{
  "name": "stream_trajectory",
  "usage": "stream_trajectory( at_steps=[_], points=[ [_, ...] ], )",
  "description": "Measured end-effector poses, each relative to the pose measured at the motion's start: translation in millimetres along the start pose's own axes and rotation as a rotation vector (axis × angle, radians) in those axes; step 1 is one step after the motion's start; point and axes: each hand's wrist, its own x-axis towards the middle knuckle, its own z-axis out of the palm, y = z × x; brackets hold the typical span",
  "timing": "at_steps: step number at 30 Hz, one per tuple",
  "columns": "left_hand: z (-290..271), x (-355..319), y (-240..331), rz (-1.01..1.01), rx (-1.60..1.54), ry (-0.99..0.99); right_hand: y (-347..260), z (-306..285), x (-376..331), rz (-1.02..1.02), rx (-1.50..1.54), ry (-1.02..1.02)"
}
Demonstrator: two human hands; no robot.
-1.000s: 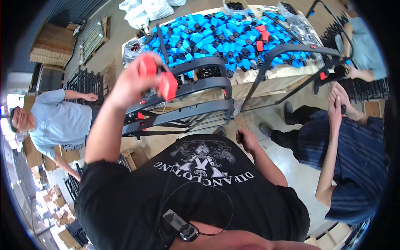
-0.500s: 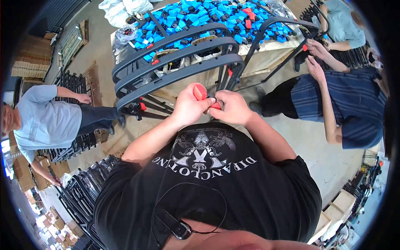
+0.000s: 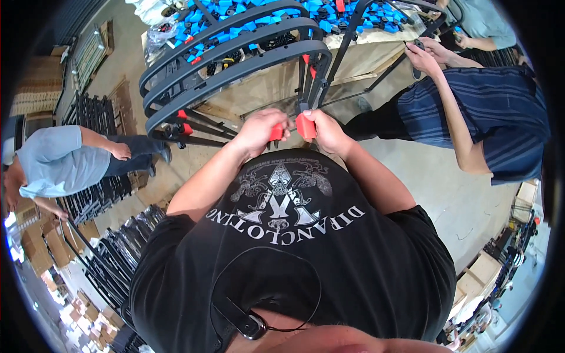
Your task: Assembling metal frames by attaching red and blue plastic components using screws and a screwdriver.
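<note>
In front of my chest, my left hand [image 3: 252,134] is closed around a red plastic piece [image 3: 275,133], its fingers slightly blurred. A hand's width to the right, my right hand [image 3: 331,135] pinches another red plastic piece [image 3: 305,126] between thumb and fingers. A small dark part [image 3: 303,108] shows at the top of that piece; whether the two are joined I cannot tell. Just beyond my hands stand several dark grey bent-tube metal frames [image 3: 238,63], with red pieces [image 3: 186,129] on their lower tubes.
A table [image 3: 244,97] heaped with blue and black plastic pieces [image 3: 247,23] stands beyond the frames. On the right, a person in a striped dark shirt [image 3: 471,117] handles a small dark part. A person in a light shirt [image 3: 59,159] is at left, near stacked black frames [image 3: 112,259].
My hands have moved apart from each other, each with a red piece. The frames and table sit higher in view. The person at right had a red piece in hand earlier.
</note>
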Motion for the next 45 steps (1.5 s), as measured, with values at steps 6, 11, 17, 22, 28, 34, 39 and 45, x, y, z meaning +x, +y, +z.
stream_trajectory(
  at_steps=[6, 11, 17, 22, 28, 34, 39, 45],
  points=[
    [52.6, 32.9, 6.1, -0.009, 0.104, -0.061, -18.7, -23.8, -7.3, -0.197, -0.195, 0.013],
    [70.7, 69.8, -15.9, 0.069, 0.049, -0.146, -29.4, -63.5, -6.8, 0.085, 0.169, -0.051],
    [69.4, 91.5, -18.0, 0.129, -0.137, 0.070, -26.6, -108.9, -0.7, -0.022, 0.439, -0.016],
    [73.3, 85.0, -14.2, 0.143, 0.089, 0.101, -39.4, -111.5, -2.4, 0.028, 0.654, -0.078],
    [109.9, 65.0, 14.4, 0.349, 0.285, -0.094, -48.4, -95.6, -4.2, -0.076, 0.652, 0.099],
    [116.9, 59.7, 25.9, 0.191, 0.910, -0.089, -53.7, -82.4, -7.2, -0.028, 0.708, -0.011],
    [101.8, 61.9, 5.4, 0.202, 0.705, -0.068, -46.8, -82.7, -9.3, -0.014, 0.699, -0.018],
    [104.5, 53.9, 5.1, 0.198, 0.791, 0.001, -44.0, -63.5, -12.6, -0.030, 0.615, 0.061]
  ],
)
